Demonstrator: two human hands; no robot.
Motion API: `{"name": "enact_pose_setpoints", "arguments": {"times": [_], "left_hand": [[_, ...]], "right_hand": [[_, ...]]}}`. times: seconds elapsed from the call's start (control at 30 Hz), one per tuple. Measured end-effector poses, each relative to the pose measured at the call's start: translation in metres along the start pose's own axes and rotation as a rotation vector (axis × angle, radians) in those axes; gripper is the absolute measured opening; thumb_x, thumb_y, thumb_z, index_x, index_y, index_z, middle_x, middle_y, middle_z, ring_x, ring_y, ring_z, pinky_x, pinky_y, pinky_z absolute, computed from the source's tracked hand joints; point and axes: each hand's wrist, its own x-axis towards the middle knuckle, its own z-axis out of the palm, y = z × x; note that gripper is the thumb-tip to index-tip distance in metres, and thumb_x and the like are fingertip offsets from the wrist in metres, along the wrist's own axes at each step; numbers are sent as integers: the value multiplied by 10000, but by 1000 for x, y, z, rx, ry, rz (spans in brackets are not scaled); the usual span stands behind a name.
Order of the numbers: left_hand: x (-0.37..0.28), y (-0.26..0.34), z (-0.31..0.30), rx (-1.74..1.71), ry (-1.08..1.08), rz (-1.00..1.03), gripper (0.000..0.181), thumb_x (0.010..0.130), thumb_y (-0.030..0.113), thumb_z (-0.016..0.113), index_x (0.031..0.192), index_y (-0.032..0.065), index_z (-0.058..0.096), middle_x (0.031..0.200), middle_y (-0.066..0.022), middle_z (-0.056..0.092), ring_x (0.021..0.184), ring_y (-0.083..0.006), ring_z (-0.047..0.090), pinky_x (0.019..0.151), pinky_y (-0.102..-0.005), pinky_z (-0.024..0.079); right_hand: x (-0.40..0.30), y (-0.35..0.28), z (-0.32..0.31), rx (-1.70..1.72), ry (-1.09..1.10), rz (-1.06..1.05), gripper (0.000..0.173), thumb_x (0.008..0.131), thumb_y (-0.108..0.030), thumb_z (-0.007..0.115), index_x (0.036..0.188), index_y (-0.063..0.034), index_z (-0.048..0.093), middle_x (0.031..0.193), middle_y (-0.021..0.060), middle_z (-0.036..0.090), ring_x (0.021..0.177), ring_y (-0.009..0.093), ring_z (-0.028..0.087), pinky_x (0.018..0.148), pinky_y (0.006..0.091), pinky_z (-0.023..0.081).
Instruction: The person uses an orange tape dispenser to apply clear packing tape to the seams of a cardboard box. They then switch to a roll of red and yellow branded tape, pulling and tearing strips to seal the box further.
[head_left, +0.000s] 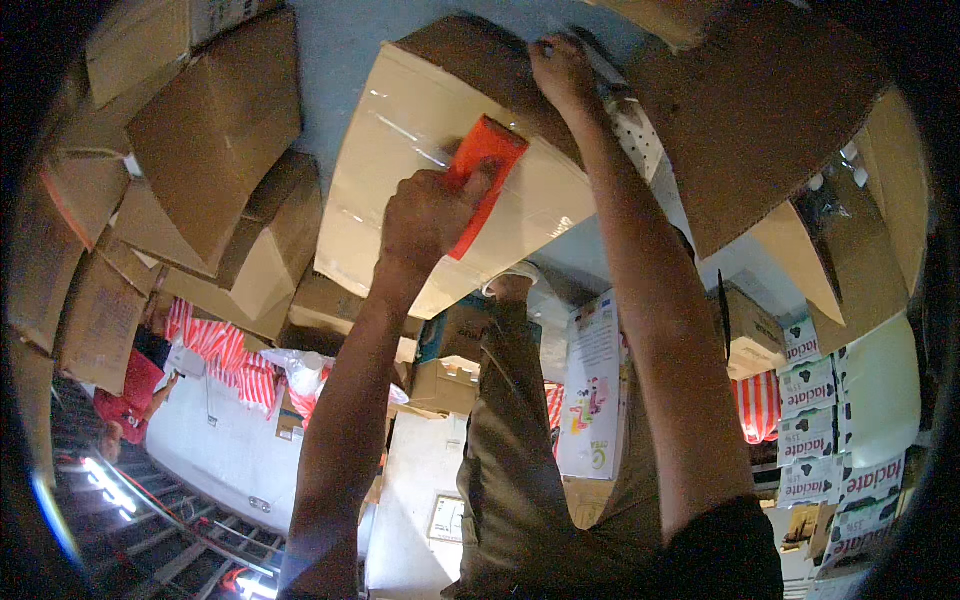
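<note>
My left hand (427, 214) grips a flat, bright orange-red object (487, 176) of unclear kind, with the thumb along its face. It is held over the pale side of a large cardboard box (390, 157), which has shiny strips of clear tape on it. My right hand (562, 71) reaches past the far edge of that box, its fingers curled by the box's shaded side. Whether those fingers hold anything is hidden. Beside the right wrist lies a white item with dark dots (637, 139), partly covered by my forearm.
Several cardboard boxes (217, 135) stack up on the left. An open brown carton (757, 112) stands at the right, near white printed cartons (806, 405). Red-and-white striped bags (232, 360) lie behind on the left, where another person in a red shirt (131, 394) stands. My foot (514, 281) is beside the box.
</note>
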Motion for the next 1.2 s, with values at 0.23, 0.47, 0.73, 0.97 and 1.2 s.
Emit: {"name": "enact_pose_setpoints", "arguments": {"times": [0.23, 0.47, 0.73, 0.97, 1.2], "left_hand": [[7, -1, 4, -81, -52, -222, 882, 897, 783, 484, 788, -62, 711, 766, -287, 690, 787, -481, 711, 721, -534, 591], [7, -9, 13, -23, -96, -91, 593, 1013, 630, 425, 1102, 115, 706, 686, -235, 653, 692, -444, 699, 630, -535, 582], [9, 5, 4, -96, -89, -292, 857, 902, 773, 481, 774, -40, 723, 774, -298, 690, 795, -467, 718, 758, -524, 591], [2, -4, 10, -45, -83, -196, 890, 896, 778, 482, 878, -78, 722, 827, -311, 697, 838, -472, 719, 793, -510, 592], [15, 0, 11, -73, -64, -185, 912, 896, 779, 472, 999, -96, 707, 923, -318, 708, 971, -470, 705, 867, -501, 577]], "right_hand": [[-25, -34, 5, 152, -58, -134, 857, 949, -736, 427, 1492, -75, 484, 1574, 197, 416, 1441, 391, 411, 1204, 470, 319], [28, -16, 22, 191, -107, -94, 925, 930, -792, 378, 1534, -94, 429, 1611, 164, 370, 1493, 359, 339, 1237, 449, 252], [-41, -27, 1, 104, -47, -306, 693, 1061, -582, 272, 1458, -69, 517, 1494, 210, 508, 1395, 385, 468, 1184, 456, 344], [-70, -48, -10, 61, -57, -207, 595, 1077, -465, 290, 1362, -29, 577, 1402, 250, 564, 1304, 417, 529, 1139, 474, 399], [-24, 18, 33, 246, 516, -30, 478, 1065, -387, 425, 1272, 3, 609, 1257, 240, 633, 1142, 398, 607, 1036, 474, 463]]}}
